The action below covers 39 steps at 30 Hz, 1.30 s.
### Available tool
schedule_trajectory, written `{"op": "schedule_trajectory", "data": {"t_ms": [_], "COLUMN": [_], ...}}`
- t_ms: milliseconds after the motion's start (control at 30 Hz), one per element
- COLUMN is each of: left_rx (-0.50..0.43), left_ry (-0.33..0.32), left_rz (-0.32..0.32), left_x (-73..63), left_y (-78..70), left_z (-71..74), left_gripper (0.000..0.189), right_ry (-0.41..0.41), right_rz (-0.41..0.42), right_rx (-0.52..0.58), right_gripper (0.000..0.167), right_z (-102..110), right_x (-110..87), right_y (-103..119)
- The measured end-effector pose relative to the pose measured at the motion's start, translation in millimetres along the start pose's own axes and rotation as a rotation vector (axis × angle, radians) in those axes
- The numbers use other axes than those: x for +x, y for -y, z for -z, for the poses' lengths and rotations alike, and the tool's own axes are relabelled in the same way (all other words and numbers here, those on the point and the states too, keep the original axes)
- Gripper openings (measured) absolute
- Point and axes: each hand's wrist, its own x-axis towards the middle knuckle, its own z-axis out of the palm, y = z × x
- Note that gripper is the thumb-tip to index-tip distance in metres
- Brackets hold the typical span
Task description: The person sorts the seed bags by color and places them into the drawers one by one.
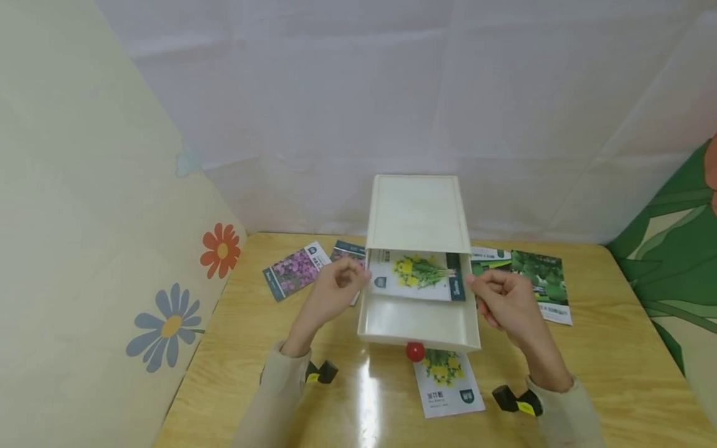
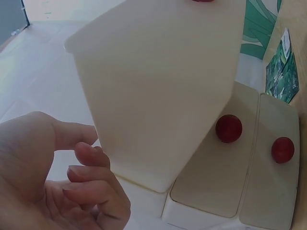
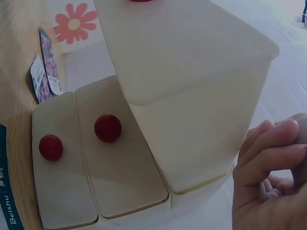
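A small white drawer cabinet stands on the table with its top drawer pulled out. Inside lies a seed packet with yellow flowers. My left hand pinches the drawer's left rim with curled fingers; in the left wrist view its thumb tip is hidden behind the wall. On the opposite side, my right hand holds the right rim between thumb and bent fingers. A red knob marks the drawer's front. Lower drawers with red knobs are shut beneath it.
Another yellow-flower packet lies in front of the cabinet. Purple-flower packets are at left, green packets at right. A white cloth hangs behind, and flower-patterned panels flank the wooden table.
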Motion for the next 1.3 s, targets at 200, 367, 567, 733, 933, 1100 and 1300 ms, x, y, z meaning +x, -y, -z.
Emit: {"op": "schedule_trajectory", "data": {"t_ms": [200,367,567,733,933,1100,1300], "left_rx": [-0.017,-0.024,-0.034,-0.035,-0.032,-0.038,-0.014], "left_ry": [-0.002,-0.008,-0.023,-0.027,-0.033,-0.026,-0.005], "left_rz": [0.001,0.005,-0.012,-0.020,0.033,0.066,0.086], "left_x": [-0.5,-2.5,-5.5,-10.2,-17.9,-23.5,-31.1], "left_y": [-0.5,1.6,7.1,14.6,28.7,44.0,61.3], "left_z": [0.0,0.9,3.1,5.0,5.1,2.3,-4.4], "left_gripper": [0.015,0.016,0.016,0.015,0.015,0.017,0.022], "right_ry": [-0.004,-0.003,-0.021,-0.037,-0.038,-0.029,0.008], "right_rz": [0.015,0.036,0.051,0.045,0.016,0.019,0.058], "right_rx": [0.019,0.043,0.022,-0.033,-0.065,-0.190,-0.364], "right_gripper": [0.037,0.037,0.033,0.032,0.033,0.027,0.027], "right_z": [1.0,1.8,3.5,5.8,8.1,6.6,-1.5], "right_x": [-0.7,-3.0,-7.5,-11.8,-17.9,-22.9,-31.8], "right_y": [-2.3,-3.5,-11.6,-21.8,-38.8,-58.4,-88.2]}}
